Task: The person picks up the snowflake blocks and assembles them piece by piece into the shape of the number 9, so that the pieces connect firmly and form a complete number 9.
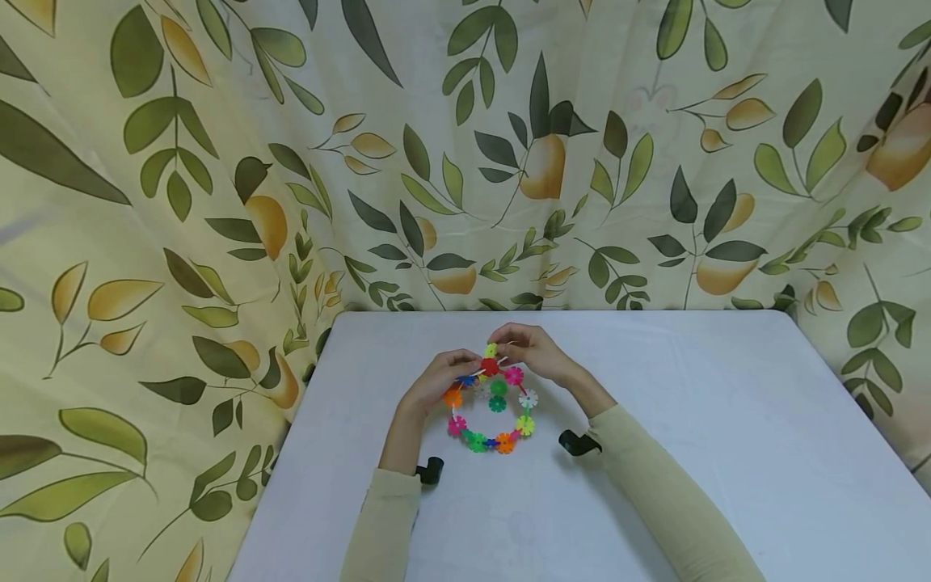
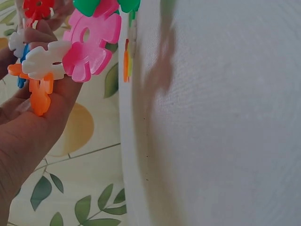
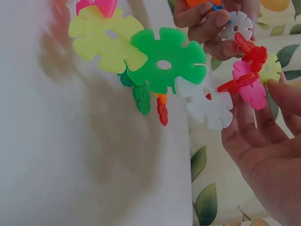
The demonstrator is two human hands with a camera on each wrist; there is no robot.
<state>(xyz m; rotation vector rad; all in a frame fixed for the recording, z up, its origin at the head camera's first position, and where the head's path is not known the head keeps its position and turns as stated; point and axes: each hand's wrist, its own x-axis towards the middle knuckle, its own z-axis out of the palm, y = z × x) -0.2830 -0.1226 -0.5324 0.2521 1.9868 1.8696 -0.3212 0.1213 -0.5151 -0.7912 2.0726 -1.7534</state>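
Note:
A ring of notched plastic flower discs point(image 1: 476, 441), linked edge to edge in pink, green, orange, yellow, white, red and blue, is held up over the table. My left hand point(image 1: 436, 380) grips its upper left side, near the blue disc point(image 1: 465, 381) and the orange disc point(image 1: 453, 398). At the top, my right hand point(image 1: 534, 352) pinches a yellow disc point(image 1: 491, 350) above the red disc point(image 1: 490, 368). In the right wrist view, a pink disc point(image 3: 251, 89) and a white disc point(image 3: 207, 106) hang beside the right hand. Fingers partly hide the upper joins.
A white-covered table point(image 1: 691, 453) lies under both hands. Behind it hangs a leaf-and-fruit patterned curtain point(image 1: 625, 56). Two green discs point(image 1: 498, 388) show inside the ring. Small black devices point(image 1: 579, 442) are worn at both wrists.

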